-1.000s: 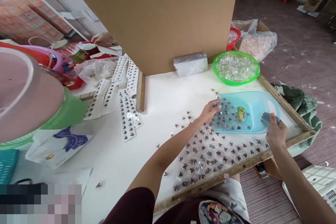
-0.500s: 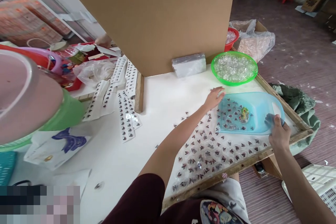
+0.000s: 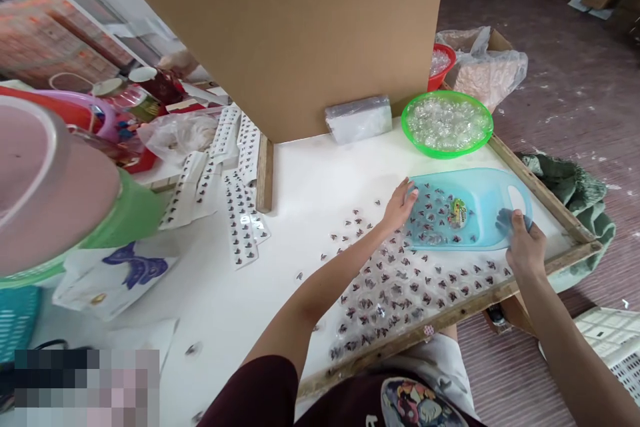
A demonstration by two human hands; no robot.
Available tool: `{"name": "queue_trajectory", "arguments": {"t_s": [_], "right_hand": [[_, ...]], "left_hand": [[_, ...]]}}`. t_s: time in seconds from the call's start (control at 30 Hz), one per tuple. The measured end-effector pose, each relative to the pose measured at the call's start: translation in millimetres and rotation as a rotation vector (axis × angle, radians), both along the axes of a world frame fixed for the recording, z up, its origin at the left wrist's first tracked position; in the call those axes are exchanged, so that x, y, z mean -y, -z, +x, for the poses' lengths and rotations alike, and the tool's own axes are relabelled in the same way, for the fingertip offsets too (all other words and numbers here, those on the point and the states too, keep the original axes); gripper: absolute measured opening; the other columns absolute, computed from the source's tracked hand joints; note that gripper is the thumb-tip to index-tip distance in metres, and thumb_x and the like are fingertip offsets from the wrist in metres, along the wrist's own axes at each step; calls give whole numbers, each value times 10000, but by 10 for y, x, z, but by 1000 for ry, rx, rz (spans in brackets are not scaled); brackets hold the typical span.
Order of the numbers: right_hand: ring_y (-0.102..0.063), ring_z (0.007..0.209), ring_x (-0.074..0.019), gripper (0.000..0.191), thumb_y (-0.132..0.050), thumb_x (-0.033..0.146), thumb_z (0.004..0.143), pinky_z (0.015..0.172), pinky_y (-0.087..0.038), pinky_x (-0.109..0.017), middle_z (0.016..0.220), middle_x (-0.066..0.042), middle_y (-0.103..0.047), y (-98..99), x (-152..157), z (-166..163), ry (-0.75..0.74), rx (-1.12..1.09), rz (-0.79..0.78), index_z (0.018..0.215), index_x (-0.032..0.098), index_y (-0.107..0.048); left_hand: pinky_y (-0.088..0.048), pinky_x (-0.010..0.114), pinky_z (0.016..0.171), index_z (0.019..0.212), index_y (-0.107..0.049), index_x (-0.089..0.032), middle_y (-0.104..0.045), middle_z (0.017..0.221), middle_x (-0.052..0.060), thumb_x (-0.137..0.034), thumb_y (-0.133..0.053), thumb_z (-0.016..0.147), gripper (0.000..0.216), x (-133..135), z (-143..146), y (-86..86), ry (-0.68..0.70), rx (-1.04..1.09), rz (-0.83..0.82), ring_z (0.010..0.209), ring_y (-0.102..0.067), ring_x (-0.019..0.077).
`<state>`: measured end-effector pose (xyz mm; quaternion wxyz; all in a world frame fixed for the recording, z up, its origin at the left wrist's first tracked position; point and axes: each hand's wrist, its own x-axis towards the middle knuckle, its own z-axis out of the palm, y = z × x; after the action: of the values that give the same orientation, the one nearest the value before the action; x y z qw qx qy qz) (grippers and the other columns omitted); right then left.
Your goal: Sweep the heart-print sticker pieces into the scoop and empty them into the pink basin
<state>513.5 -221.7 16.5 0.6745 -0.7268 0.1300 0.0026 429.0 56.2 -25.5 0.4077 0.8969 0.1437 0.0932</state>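
My right hand [image 3: 526,243] grips the handle end of a translucent blue plastic tray [image 3: 493,210], thumb on top beside the handle cutout. The tray lies low over the white tabletop and has a bright yellow-green label on it. At its far-left end is my left hand [image 3: 399,205], fingers stretched out along the edge and holding nothing. Several small clear round pieces with dark marks show on or through the tray's left part. Many more clear round pieces [image 3: 395,290] are spread on the table below and left of it; their exact kind I cannot make out.
Behind the tray stands a green basin [image 3: 410,137] full of clear plastic pieces. A tall cardboard sheet [image 3: 300,40] rises at the back, a wrapped white pack [image 3: 359,121] against it. Printed sticker strips [image 3: 240,220] and stacked tubs [image 3: 75,187] lie left. Wooden strips [image 3: 470,310] edge the table.
My left hand has moved left and slightly down to the tray's end. The tray has shifted slightly left with my right hand on it. At the back left, another person's hand has moved a red-and-white container.
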Motion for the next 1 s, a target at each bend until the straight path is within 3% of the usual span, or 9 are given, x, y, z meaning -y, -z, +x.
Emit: {"name": "queue_trajectory", "arguments": {"t_s": [0.1, 0.17, 0.27, 0.33, 0.4, 0.53, 0.67, 0.83, 1.0], "right_hand": [[-560, 713, -135, 544, -758, 675, 714, 598, -442, -258, 759, -20, -645, -95, -90, -78, -16, -18, -22, 851, 152, -695], [-544, 688, -131, 487, -745, 634, 752, 577, -434, -253, 738, -11, -625, -146, -133, -117, -37, -32, -35, 843, 159, -689], [-535, 668, -129, 415, -724, 581, 801, 551, -432, -247, 735, -10, -617, -194, -178, -145, -76, -57, -45, 826, 169, -682], [-547, 676, -137, 389, -721, 561, 817, 539, -436, -247, 748, -21, -628, -210, -196, -142, -99, -55, -41, 828, 173, -689], [-553, 676, -144, 367, -738, 544, 813, 529, -441, -249, 746, -28, -633, -213, -203, -124, -104, -40, -14, 824, 180, -694], [-535, 644, -142, 317, -768, 495, 800, 514, -445, -252, 700, -22, -615, -172, -207, -66, -119, -16, 47, 772, 189, -691], [-581, 691, -157, 298, -781, 473, 793, 575, -498, -280, 744, -38, -654, -64, -261, -33, -144, 29, 88, 774, 186, -707], [-583, 684, -159, 388, -789, 562, 758, 634, -522, -320, 722, -16, -639, 86, -407, -70, -216, 82, 98, 781, 187, -691], [-587, 699, -154, 461, -776, 629, 734, 673, -520, -324, 700, 11, -609, 131, -495, -128, -235, 99, 91, 788, 188, -655]], "left_hand": [[-214, 457, 1285, 1523, -454, -255, -359, 1664, 48, -701, -200, 1015, 723, 203, -173, -30, -87, 58, -180, 1553, -296, 268], [-391, 452, 1193, 1527, -452, -240, -461, 1599, 98, -765, -226, 979, 792, 304, -275, -102, -64, 59, -294, 1477, -431, 310], [-565, 461, 956, 1541, -439, -240, -714, 1272, 140, -799, -233, 958, 834, 331, -439, -264, 33, 15, -390, 1150, -692, 339], [-565, 489, 946, 1523, -469, -266, -743, 1197, 120, -785, -253, 966, 791, 224, -605, -362, 69, 17, -344, 1038, -730, 331], [-489, 533, 1081, 1495, -505, -286, -664, 1378, 105, -755, -281, 983, 730, 16, -851, -406, 42, 59, -221, 1189, -675, 339], [-75, 611, 1281, 1509, -474, -256, -473, 1589, 96, -664, -336, 1010, 659, -497, -1504, -265, -187, 7, 126, 1532, -328, 332], [-77, 623, 1272, 1595, -312, -192, -268, 1689, 151, -606, -443, 984, 750, -708, -1903, -4, -312, -192, 288, 1589, -142, 347], [-96, 560, 1292, 1611, -264, -187, -283, 1686, 142, -577, -486, 973, 780, -509, -1682, 120, -191, -122, 313, 1587, -174, 317], [-254, 526, 1268, 1535, -413, -242, -421, 1620, 109, -558, -529, 966, 661, -227, -1378, 85, -190, 93, 67, 1531, -335, 307]]}}
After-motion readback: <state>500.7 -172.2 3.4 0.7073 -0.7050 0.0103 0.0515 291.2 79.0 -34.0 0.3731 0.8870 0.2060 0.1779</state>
